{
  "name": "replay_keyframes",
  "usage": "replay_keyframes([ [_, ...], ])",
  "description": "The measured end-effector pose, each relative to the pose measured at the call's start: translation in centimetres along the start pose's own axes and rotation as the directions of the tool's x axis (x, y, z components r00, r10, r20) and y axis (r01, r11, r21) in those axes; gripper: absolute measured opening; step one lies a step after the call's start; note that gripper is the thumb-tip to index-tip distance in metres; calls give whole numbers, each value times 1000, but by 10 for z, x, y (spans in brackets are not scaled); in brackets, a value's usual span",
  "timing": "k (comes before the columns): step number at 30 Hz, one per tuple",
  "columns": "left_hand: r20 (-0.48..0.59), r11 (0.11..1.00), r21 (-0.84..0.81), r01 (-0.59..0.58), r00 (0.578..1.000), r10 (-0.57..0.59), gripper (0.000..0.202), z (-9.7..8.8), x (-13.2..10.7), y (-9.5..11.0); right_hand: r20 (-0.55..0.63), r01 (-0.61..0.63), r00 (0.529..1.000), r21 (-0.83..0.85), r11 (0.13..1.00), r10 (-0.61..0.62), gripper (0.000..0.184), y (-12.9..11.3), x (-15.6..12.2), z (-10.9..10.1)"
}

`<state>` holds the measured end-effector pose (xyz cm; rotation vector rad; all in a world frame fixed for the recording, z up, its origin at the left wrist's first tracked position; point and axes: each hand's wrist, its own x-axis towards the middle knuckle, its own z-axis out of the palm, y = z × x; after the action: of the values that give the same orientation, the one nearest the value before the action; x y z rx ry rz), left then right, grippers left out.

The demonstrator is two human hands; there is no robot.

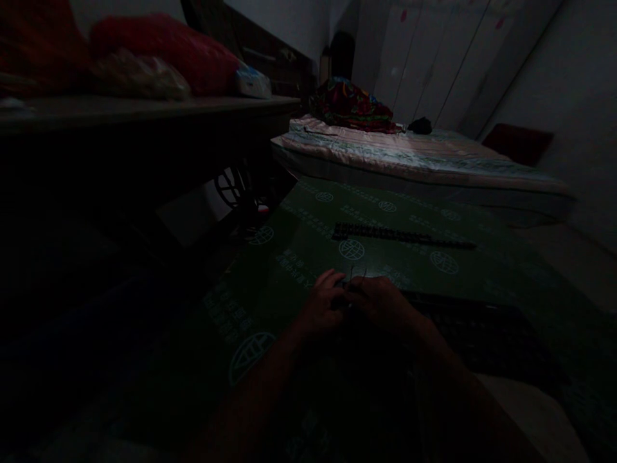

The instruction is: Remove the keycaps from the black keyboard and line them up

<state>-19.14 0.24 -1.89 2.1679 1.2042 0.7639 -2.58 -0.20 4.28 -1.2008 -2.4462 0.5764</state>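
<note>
In the dim head view, my left hand (324, 305) and my right hand (383, 302) meet over the green board. The fingers of both are closed around a small dark piece between them, its kind too dark to make out. Two thin wires (365, 272) stick up above the fingertips. Beside and partly behind my right forearm lies a black keyboard (486, 331). Farther off, dark keycaps (385, 233) form long rows on the board. What lies below my hands is lost in shadow.
The green board (299, 225) bears pale printed globe marks. A bed (414, 154) with a bundled patterned blanket (354, 106) stands beyond it. At the left, a raised table (216, 106) holds a red bag (168, 48) and a tissue pack (254, 82).
</note>
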Motion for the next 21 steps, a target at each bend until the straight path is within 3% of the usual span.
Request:
replay_keyframes([
  [8, 20, 999, 38, -29, 999, 28, 25, -2, 1, 0, -15, -4, 1000, 96, 995, 6, 18, 3, 1, 2],
  [15, 2, 996, 54, -74, 997, 74, 26, 0, 3, -6, -25, 12, 1000, 9, 1000, -12, 20, 8, 2, 10],
  [21, 10, 997, 64, -43, 999, 43, 25, -2, 2, -5, -87, 20, 996, 141, 990, -7, 20, 11, -1, 8],
])
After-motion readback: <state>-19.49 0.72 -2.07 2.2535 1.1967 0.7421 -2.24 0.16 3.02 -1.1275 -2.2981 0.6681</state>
